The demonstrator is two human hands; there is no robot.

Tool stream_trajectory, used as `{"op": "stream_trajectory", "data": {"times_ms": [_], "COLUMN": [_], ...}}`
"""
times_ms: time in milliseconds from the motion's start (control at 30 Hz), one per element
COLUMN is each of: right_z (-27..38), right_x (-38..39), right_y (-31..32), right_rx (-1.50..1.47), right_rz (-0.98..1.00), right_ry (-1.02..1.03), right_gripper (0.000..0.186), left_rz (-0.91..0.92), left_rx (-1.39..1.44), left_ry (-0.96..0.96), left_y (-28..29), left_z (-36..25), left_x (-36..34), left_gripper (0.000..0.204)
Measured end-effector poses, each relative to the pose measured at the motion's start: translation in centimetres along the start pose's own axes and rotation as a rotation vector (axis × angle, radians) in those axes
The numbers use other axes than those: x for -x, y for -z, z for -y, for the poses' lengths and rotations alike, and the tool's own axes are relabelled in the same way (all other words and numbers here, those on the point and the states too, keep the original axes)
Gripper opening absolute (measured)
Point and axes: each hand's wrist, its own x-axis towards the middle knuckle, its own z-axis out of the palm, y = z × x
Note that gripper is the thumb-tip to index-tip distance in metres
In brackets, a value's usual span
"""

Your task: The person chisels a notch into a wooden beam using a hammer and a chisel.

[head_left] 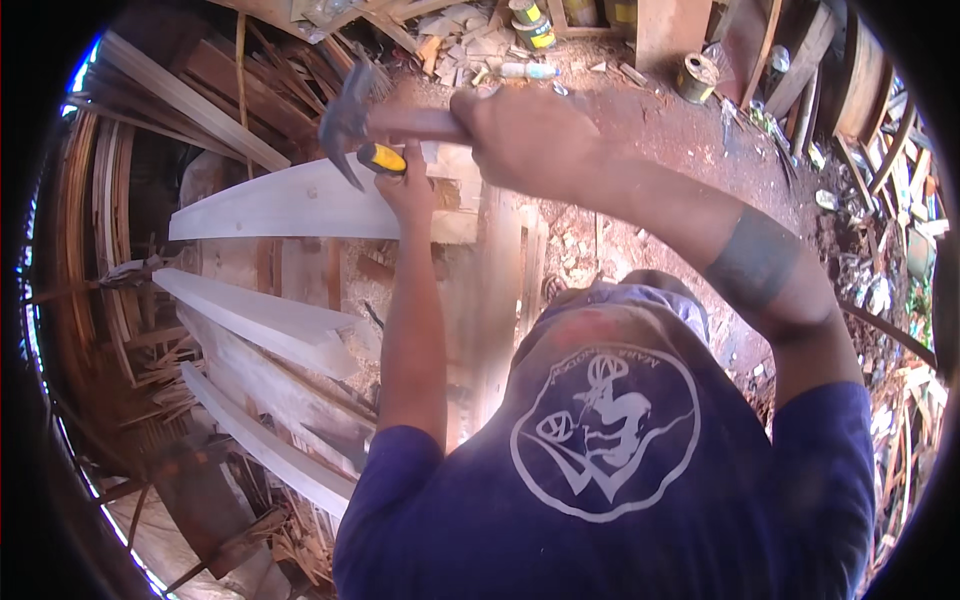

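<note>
My right hand [525, 140] is closed round the wooden handle of a claw hammer [415, 123], raised at the top middle. The dark hammer head appears right above and beside a yellow and black handle [383, 158], which looks like a chisel's. My left hand [410, 195] grips that chisel upright over the right end of a pale planed board [285, 205]. The chisel's blade is hidden by the hand. A notch or cut-out [445, 195] shows in the wood just right of my left hand. Whether the hammer touches the chisel, I cannot tell.
Two more pale boards, a middle one [250, 312] and a nearer one [265, 445], lie to the left of my left arm. Planks [190, 95] lean at the far left. Wood scraps and tins [697, 77] litter the reddish ground beyond; rubbish lines the right side.
</note>
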Motion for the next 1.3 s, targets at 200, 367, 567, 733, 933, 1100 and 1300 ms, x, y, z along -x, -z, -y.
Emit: {"op": "stream_trajectory", "data": {"times_ms": [200,367,567,733,933,1100,1300], "right_z": [-3.9,-5.5,-3.7,-2.9,4.5,0.0,2.2], "right_x": [4.8,7.6,6.2,3.4,1.9,-0.5,-0.5], "right_y": [-0.7,-2.8,-2.0,0.1,12.4,-0.3,5.7], "right_rx": [-0.397,-0.416,-0.421,-0.201,-0.383,0.181,-0.12], "right_rz": [-0.238,-0.213,-0.196,-0.271,-0.533,-0.169,-0.385], "right_ry": [-0.14,-0.228,-0.199,-0.008,0.263,0.148,0.257], "right_gripper": [0.026,0.022,0.02,0.02,0.014,0.033,0.029], "left_rz": [0.267,0.22,0.186,0.231,0.201,0.191,0.244], "left_rx": [-0.124,-0.129,-0.115,-0.084,-0.04,0.027,-0.021], "left_ry": [0.005,-0.121,-0.021,0.07,-0.034,-0.014,-0.018], "left_y": [2.9,4.7,3.1,1.5,2.7,0.3,2.3], "left_z": [-1.3,-2.0,-2.0,-0.8,-0.2,-0.5,0.3], "left_x": [3.1,5.3,1.3,0.2,-0.2,0.2,-0.2], "left_gripper": [0.032,0.034,0.038,0.037,0.036,0.031,0.038]}}
